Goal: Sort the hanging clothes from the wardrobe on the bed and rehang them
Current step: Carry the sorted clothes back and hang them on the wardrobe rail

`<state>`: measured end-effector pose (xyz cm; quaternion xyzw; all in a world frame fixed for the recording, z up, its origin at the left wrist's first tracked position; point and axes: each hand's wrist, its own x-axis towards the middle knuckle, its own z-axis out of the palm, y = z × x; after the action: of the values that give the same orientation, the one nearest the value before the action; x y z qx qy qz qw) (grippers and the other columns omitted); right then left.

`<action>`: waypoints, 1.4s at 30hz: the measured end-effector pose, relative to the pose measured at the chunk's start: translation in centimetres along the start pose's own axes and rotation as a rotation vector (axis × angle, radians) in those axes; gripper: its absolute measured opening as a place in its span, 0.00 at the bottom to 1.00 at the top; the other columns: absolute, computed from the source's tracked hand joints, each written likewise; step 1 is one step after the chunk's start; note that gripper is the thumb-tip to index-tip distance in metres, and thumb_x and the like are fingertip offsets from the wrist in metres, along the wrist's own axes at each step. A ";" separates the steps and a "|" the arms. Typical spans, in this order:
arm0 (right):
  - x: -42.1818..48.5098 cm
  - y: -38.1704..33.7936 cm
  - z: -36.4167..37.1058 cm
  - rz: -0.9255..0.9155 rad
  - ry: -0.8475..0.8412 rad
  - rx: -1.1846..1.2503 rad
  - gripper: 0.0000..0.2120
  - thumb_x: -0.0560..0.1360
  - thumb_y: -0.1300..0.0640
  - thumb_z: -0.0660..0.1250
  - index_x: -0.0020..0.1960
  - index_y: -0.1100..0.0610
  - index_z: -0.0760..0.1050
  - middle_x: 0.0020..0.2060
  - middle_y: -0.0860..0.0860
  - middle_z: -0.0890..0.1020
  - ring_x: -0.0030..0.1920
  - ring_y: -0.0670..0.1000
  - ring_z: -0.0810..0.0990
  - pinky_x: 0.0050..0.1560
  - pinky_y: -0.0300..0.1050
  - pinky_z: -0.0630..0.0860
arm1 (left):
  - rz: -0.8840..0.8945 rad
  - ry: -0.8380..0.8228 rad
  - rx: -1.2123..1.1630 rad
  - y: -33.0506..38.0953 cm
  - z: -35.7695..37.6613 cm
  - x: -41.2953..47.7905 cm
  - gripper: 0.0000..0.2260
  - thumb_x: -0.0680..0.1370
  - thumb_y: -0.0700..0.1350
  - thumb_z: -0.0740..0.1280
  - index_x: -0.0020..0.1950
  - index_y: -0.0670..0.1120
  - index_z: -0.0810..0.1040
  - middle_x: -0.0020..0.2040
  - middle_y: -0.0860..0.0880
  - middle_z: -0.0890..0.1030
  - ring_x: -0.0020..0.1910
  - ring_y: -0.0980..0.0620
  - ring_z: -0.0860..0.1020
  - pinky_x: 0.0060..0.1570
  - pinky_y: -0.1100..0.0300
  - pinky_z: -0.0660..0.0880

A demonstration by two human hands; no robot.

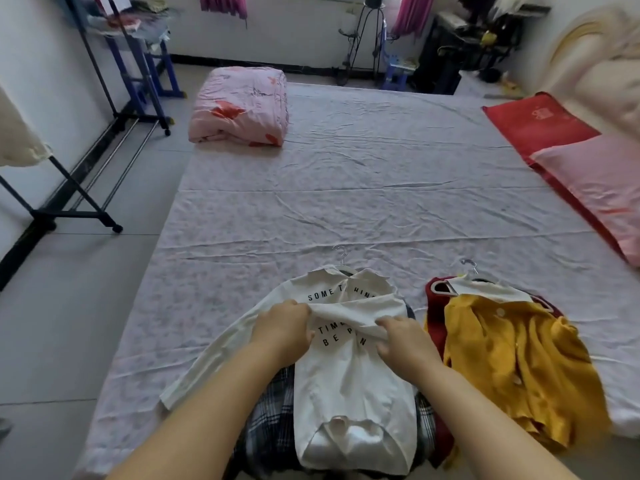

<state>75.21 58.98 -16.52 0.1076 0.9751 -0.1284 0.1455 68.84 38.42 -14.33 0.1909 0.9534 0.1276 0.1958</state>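
The left hand [284,327] pinches a fold of cloth crossing the chest of the white shirt [349,382]. The shirt lies lengthwise on the bed [346,188], its hanger hook [341,254] pointing away. The right hand [403,341] grips the fold's other end, equally near.

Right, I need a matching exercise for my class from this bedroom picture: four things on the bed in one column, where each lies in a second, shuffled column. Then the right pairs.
Things
1. white lettered shirt
2. yellow cardigan
3. folded pink quilt
4. red cushion

Places
A. far left corner of the bed
B. far right edge
C. gripped by the left hand and right hand
D. near edge, right of the shirt

Pairs: 1-C, 2-D, 3-A, 4-B
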 end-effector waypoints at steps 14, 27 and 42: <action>28.4 7.4 4.2 -0.078 -0.271 -0.039 0.18 0.75 0.59 0.59 0.64 0.55 0.70 0.62 0.53 0.73 0.59 0.55 0.73 0.57 0.49 0.73 | -0.216 -0.042 -0.230 0.3 5.4 19.2 0.18 0.78 0.49 0.61 0.68 0.50 0.68 0.65 0.53 0.72 0.63 0.52 0.70 0.61 0.57 0.68; 44.4 9.2 15.2 -0.069 -0.365 -0.072 0.18 0.74 0.67 0.56 0.62 0.57 0.72 0.57 0.58 0.76 0.58 0.59 0.73 0.55 0.50 0.73 | -0.256 -0.084 -0.213 -2.5 11.9 29.0 0.18 0.78 0.51 0.60 0.68 0.54 0.67 0.64 0.56 0.70 0.64 0.56 0.68 0.62 0.61 0.65; 38.4 6.4 10.2 -0.146 -0.233 0.170 0.07 0.77 0.61 0.58 0.50 0.55 0.75 0.47 0.53 0.77 0.45 0.55 0.74 0.42 0.48 0.71 | -0.265 0.006 -0.243 -2.9 9.0 24.1 0.18 0.79 0.51 0.60 0.68 0.52 0.68 0.64 0.55 0.71 0.63 0.56 0.68 0.62 0.61 0.66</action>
<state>43.51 68.75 -39.30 0.0327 0.9425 -0.2325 0.2380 51.25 47.32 -31.04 0.0381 0.9483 0.2157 0.2295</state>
